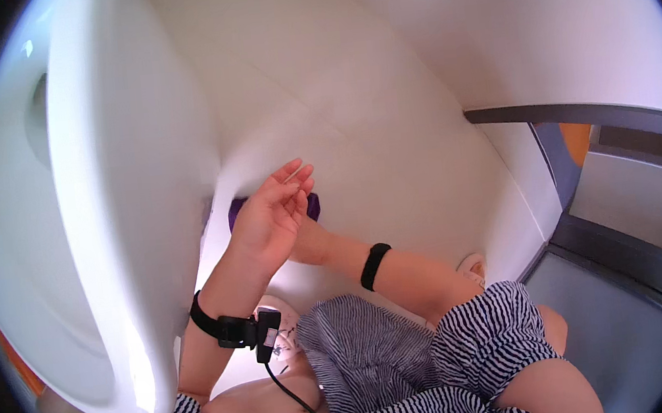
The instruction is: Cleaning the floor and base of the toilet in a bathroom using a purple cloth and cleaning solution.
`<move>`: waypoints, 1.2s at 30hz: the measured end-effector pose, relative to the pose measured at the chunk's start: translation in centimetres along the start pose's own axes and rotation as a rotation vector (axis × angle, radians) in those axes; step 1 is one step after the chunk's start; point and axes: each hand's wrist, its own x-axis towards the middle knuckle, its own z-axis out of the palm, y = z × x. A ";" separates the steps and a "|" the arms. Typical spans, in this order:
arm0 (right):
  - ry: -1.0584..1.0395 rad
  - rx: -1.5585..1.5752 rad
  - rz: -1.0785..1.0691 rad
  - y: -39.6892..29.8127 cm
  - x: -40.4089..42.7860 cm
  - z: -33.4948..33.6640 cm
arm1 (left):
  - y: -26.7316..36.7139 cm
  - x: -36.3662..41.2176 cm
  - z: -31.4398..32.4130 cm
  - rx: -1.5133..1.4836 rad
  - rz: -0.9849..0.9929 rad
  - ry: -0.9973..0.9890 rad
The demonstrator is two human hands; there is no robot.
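My left hand [272,212] is held palm up beside the white ceramic fixture, its fingers slightly curled and apart, with nothing in the palm. Behind and below it is my right hand [312,241], mostly hidden, so its fingers do not show. A dark purple cloth [313,207] sticks out on both sides of the hands, close to the pale surface beyond. Whether the right hand grips this cloth cannot be seen. The left wrist wears a black strap with a small black device [268,332] and cable; a black band [375,266] circles the right forearm.
A large white ceramic fixture [129,226], a basin or urinal, rises close on the left. Pale smooth panels [324,70] stand ahead. To the right are a dark-framed grey panel [604,311] and a metal-faced box [635,195]. My shoes [285,324] rest below the arms.
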 end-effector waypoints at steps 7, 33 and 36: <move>0.166 -1.207 -0.101 -4.4 2.9 -10.0 | 0.4 -0.3 -2.4 -0.042 -0.027 0.069; -0.204 -0.040 0.083 -0.8 -0.9 4.2 | 0.0 -1.6 -2.0 0.005 0.028 0.029; -0.087 -0.029 0.007 1.0 -3.1 4.6 | -0.5 -1.1 -1.2 0.019 -0.003 0.063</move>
